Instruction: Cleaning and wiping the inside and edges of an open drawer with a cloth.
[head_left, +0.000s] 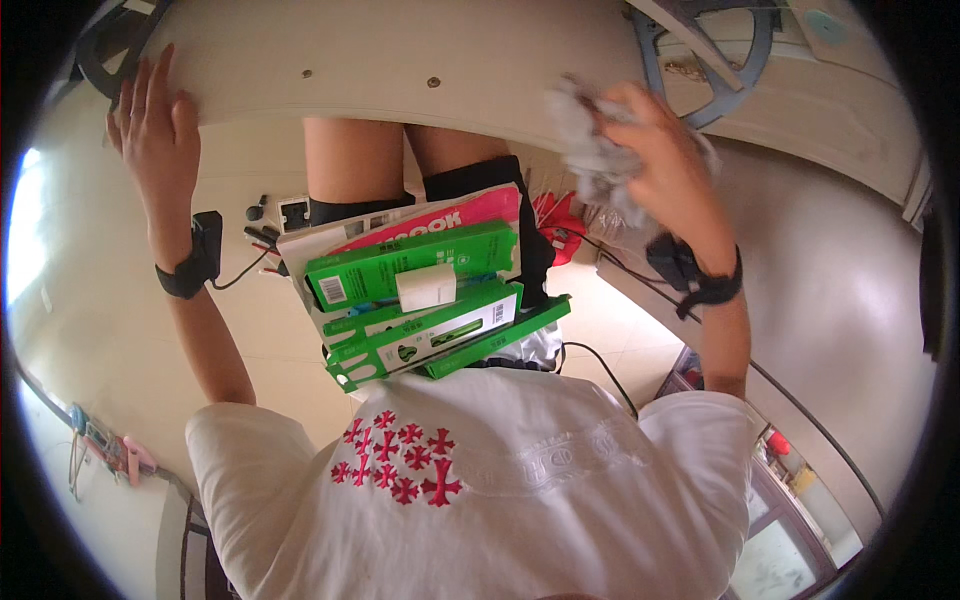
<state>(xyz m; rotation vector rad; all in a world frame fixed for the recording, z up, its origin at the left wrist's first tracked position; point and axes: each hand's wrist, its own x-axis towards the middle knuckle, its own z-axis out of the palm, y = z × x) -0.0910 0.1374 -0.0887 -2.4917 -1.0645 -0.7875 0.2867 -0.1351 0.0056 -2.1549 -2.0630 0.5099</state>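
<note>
My left hand (155, 124) lies with its fingers spread on the left end of a pale board (375, 45), which spans the top of the view above my thighs. At the board's right end, my right hand (652, 142) grips a crumpled grey cloth (592, 150); both are blurred. On my lap rests a stack of flat items: a magazine with a pink cover (480, 210), several green cardboard boxes (420, 259) and a small white box (426, 288) on top. Two small round metal fittings (433, 82) sit in the board's surface.
Grey curved metal frames (709, 112) stand at the board's two ends. A red bag (559, 225) lies on the floor right of my legs. A white wall plate (293, 215) and small black items lie left. A black cable (810, 427) runs along the right.
</note>
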